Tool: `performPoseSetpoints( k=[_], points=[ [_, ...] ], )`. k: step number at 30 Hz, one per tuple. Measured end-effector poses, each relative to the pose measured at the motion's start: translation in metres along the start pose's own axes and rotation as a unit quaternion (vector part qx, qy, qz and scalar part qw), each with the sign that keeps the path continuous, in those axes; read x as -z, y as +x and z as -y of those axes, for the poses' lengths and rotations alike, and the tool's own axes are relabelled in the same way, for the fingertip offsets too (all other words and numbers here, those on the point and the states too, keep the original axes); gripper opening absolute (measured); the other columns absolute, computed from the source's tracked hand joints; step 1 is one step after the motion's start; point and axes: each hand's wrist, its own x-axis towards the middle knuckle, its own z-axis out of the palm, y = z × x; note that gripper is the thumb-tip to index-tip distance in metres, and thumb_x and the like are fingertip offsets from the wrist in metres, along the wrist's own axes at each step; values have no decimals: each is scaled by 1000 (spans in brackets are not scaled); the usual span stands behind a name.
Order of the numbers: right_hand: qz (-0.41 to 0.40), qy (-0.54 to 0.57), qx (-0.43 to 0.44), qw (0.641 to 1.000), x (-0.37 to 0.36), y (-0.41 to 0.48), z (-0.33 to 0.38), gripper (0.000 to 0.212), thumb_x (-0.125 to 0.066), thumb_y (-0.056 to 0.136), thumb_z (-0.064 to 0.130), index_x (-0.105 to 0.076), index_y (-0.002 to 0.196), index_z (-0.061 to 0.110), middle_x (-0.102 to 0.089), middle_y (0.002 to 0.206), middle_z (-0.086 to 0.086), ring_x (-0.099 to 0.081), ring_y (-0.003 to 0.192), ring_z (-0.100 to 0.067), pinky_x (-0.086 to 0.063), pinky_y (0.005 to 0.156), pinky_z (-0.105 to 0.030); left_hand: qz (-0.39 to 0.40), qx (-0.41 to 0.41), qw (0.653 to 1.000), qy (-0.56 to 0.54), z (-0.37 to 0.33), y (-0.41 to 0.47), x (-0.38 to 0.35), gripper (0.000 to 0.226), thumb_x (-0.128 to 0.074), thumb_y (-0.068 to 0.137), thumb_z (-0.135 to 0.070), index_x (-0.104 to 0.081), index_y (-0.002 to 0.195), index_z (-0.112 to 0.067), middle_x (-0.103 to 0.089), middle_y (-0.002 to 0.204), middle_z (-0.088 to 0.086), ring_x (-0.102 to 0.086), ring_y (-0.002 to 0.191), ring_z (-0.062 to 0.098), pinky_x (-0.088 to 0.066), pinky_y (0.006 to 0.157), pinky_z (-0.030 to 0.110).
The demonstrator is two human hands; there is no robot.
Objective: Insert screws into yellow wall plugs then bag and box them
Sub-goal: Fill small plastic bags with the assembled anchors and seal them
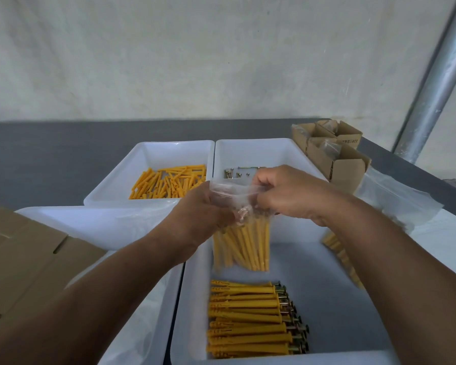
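Bagging is the step: my left hand (206, 209) and right hand (284, 191) both pinch the top of the clear bag (229, 189) of yellow plugs (244, 248) (held over the near tray (334, 299)), so next I likely press it shut.

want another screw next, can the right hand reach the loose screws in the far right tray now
Likely yes, but not freely: the right hand is pinching the bag. The screws lie just beyond it in the open tray, nothing over them.
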Motion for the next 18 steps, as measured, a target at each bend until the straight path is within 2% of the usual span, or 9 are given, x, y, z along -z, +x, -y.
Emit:
performPoseSetpoints(
  k=[2,3,5,8,10,12,13,15,18],
  points=[
    [-5,-2,9,1000,0,-1,1,9,-62,83,13,-66,84,21,-69,83,1,-62,74,-14,-49,65,-32,-26,2,1000,5,1,0,0,28,-58,84,13,-66,108,4,-66,103,32,-61,84,33,-48,77,41],
    [-17,-4,20,1000,0,-1,2,8,-62,83,14,-66,82,21,-69,78,3,-61,70,-12,-47,61,-29,-41,0,999,5,2,0,0,22,-58,86,9,-67,105,2,-68,100,29,-63,85,34,-50,79,43],
    [-56,1,38,998,0,0,4,8,-63,83,15,-66,77,18,-69,71,1,-61,65,-12,-46,59,-28,-71,-10,997,4,2,0,0,15,-61,89,1,-70,94,-9,-72,88,14,-67,84,29,-54,79,43],
    [-74,21,51,996,1,-1,6,7,-63,82,19,-66,76,20,-69,69,4,-62,63,-11,-50,65,-33,-75,-18,997,-5,0,0,-1,11,-68,78,-12,-71,80,-22,-69,72,-2,-64,69,14,-52,65,32],
    [-35,-14,61,997,-1,-3,7,3,-65,82,28,-65,81,25,-68,74,7,-61,67,-9,-49,64,-31,-70,2,998,-1,0,1,-1,17,-68,71,-14,-71,87,-19,-70,76,3,-67,72,21,-57,66,36],
    [-15,-101,80,992,-5,-4,7,11,-67,82,33,-62,82,23,-63,75,6,-57,69,-11,-42,59,-29,-64,9,998,3,-1,0,-2,21,-71,76,-11,-70,97,-12,-71,91,16,-67,86,35,-56,83,54],
    [-22,-131,91,987,-7,-4,7,14,-67,84,33,-61,80,20,-60,74,5,-55,69,-13,-39,58,-29,-58,7,998,2,-2,0,-2,18,-71,76,-13,-71,95,-13,-69,93,19,-66,88,37,-54,88,56],
    [-49,-132,105,984,-6,-3,6,17,-65,88,31,-60,78,18,-59,72,4,-53,65,-11,-37,57,-29,-62,10,998,-15,-4,-1,-2,26,-69,66,-18,-69,93,-14,-67,90,17,-63,85,31,-53,86,54],
    [-74,-70,105,989,-2,0,3,17,-62,90,30,-59,79,17,-58,64,8,-47,51,-1,-35,51,-24,-70,25,995,-70,-5,1,1,53,-63,57,-8,-63,110,-8,-68,105,18,-67,95,28,-56,82,39]
  ],
)
